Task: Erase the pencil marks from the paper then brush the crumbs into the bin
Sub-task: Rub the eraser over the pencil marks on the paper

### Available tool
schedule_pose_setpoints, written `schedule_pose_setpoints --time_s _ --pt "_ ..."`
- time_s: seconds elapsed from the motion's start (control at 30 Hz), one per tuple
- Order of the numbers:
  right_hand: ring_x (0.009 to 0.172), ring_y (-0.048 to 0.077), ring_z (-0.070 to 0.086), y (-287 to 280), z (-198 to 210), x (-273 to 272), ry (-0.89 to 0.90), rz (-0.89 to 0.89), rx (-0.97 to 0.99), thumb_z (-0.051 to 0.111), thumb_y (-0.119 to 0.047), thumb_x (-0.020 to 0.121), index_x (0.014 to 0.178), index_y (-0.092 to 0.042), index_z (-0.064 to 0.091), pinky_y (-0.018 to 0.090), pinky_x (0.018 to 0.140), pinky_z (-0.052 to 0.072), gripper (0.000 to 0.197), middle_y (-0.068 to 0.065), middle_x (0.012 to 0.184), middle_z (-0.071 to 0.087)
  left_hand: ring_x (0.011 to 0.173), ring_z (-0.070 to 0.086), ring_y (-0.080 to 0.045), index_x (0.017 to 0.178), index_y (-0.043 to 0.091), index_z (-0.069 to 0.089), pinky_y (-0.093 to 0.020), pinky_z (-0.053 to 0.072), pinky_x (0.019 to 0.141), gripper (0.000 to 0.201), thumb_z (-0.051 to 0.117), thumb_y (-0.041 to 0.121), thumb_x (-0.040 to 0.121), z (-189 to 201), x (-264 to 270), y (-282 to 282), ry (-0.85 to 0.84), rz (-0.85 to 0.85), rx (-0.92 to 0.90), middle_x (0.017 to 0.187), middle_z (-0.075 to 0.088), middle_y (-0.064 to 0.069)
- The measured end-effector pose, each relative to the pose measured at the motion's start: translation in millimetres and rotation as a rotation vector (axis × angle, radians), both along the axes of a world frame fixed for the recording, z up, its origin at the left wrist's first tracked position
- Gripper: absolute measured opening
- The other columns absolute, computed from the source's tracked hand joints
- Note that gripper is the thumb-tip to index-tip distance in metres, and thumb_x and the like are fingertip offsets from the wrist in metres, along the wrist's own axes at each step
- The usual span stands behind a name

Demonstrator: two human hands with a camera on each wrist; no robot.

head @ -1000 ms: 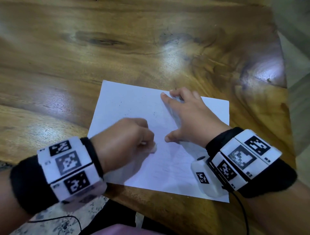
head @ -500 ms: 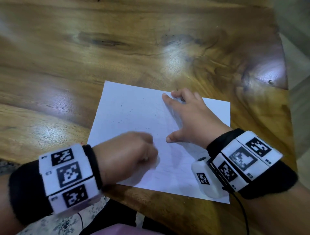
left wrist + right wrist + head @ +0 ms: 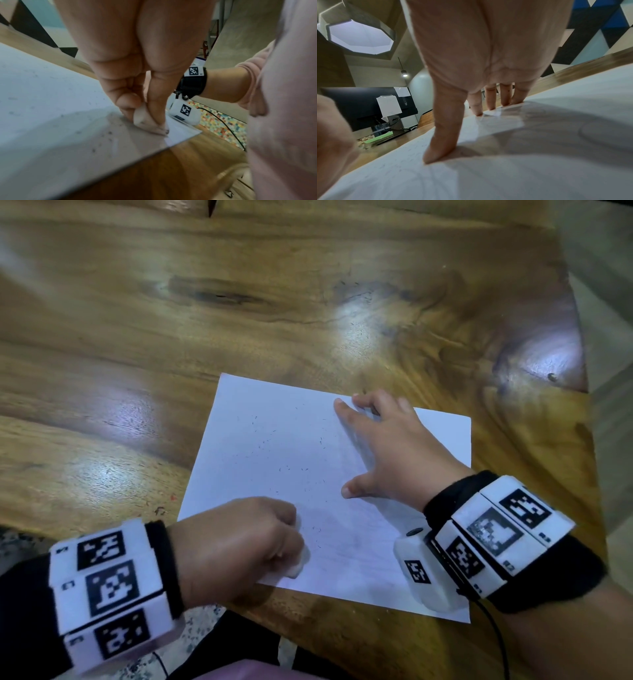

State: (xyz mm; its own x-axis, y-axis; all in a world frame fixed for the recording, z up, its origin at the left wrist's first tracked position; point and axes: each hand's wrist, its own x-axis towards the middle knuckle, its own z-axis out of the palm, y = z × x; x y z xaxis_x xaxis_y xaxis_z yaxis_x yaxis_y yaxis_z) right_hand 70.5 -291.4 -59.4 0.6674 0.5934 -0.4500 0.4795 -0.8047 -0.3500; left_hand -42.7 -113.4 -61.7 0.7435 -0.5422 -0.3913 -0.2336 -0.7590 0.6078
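Head view: paper lies on the wooden table, near its front edge. Right hand, fingers spread flat, pins the sheet's right half. Left hand pinches a white eraser against the sheet's near edge. Dark crumbs are scattered across the sheet's left and middle part. Erasing appears to be the step in hand; brushing comes next and calls for a bin, which no view shows.

Left wrist view: thumb and fingers clamp the eraser, its tip on the paper close to the near corner; crumbs lie just beside it.

Right wrist view: straight fingertips and thumb press the paper; faint pencil marks appear to remain beneath the palm, so the holding hand itself probably blocks them.
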Motion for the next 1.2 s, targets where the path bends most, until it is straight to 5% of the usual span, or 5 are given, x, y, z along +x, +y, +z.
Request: schedule_pose_setpoints --time_s 0.33,0.5,0.7,0.83,1.2 --pt "0.129 0.014 0.013 -1 -3 0 -0.021 0.001 0.010 0.079 -0.044 0.067 0.150 -0.030 0.009 0.020 0.104 0.021 0.109 -0.008 0.148 0.012 0.058 0.042 -0.005 0.068 0.020 0.059 -0.010 0.026 0.046 0.007 0.063 0.016 0.071 -1 1 -19 -0.008 -0.063 -0.030 0.071 0.040 0.012" --pt "0.129 0.015 0.013 -1 -4 0 -0.021 0.002 0.018 0.079 -0.044 0.067 0.150 -0.029 0.010 0.021 0.105 0.021 0.110 -0.007 0.148 0.013 0.058 0.049 -0.012 0.064 0.018 0.060 -0.029 0.043 0.054 0.015 0.058 0.024 0.078 -2 19 -20 -0.127 0.069 -0.082 0.070 0.051 0.003" --pt "0.129 0.014 0.013 -1 -3 0 -0.023 0.008 0.019 0.079 -0.044 0.067 0.150 -0.029 0.008 0.021 0.105 0.022 0.110 -0.008 0.148 0.012 0.061 0.044 -0.004 0.073 0.022 0.063 -0.012 0.035 0.053 0.006 0.062 0.016 0.074 -3 10 -23 0.005 -0.047 -0.062 0.069 0.039 0.015" --pt "0.129 0.013 0.011 -2 -3 1 -0.018 0.009 0.028 0.078 -0.044 0.068 0.150 -0.030 0.008 0.022 0.105 0.021 0.109 -0.008 0.148 0.011 0.058 0.051 -0.014 0.065 0.018 0.059 -0.030 0.044 0.052 0.011 0.059 0.020 0.076 2 24 -23 -0.102 0.038 -0.056 0.070 0.052 0.003" --pt "0.136 0.008 0.016 -15 -7 4 0.025 -0.090 0.117 0.084 -0.032 0.063 0.145 -0.018 0.026 0.013 0.100 0.020 0.102 -0.011 0.151 0.012 0.062 0.048 0.011 0.082 0.025 0.068 -0.003 0.033 0.061 0.022 0.057 0.034 0.064 8 38 -11 0.089 0.205 -0.082 0.070 0.051 0.019"
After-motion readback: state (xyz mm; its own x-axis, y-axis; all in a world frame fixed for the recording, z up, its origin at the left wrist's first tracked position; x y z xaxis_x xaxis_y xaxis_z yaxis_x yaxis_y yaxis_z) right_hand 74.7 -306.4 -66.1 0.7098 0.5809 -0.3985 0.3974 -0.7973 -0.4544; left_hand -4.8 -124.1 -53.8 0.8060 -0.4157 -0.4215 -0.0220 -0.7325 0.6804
